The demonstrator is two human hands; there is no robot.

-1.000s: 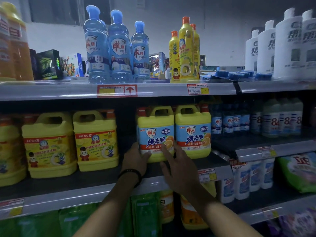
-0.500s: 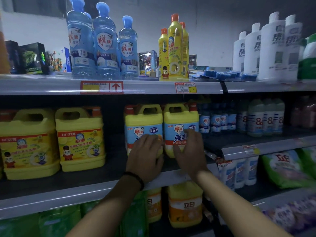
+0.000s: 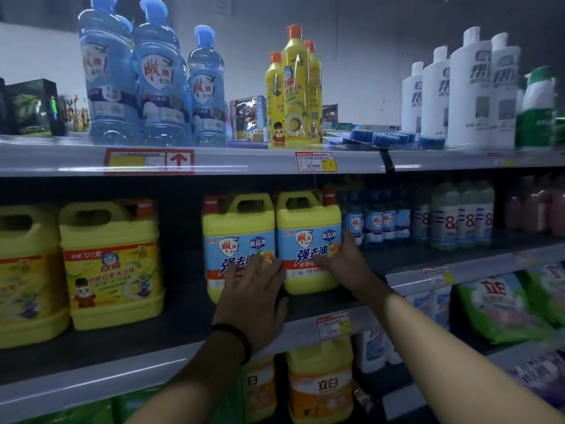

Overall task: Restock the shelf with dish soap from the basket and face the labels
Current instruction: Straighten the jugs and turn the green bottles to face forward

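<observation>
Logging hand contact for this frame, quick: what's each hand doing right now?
Left hand: open, fingers flat against the left jug.
Right hand: gripping the right jug at its lower corner.

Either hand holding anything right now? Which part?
Right hand grips the right jug at its lower right edge, thumb on the label. Left hand only presses flat on the left jug's lower front.

Left jug [image 3: 238, 228] and right jug [image 3: 308, 224] stand side by side near the middle shelf's [image 3: 122, 353] front edge. Other jugs [image 3: 113, 270] stand well apart to their left; small bottles [image 3: 376, 221] just right.
</observation>
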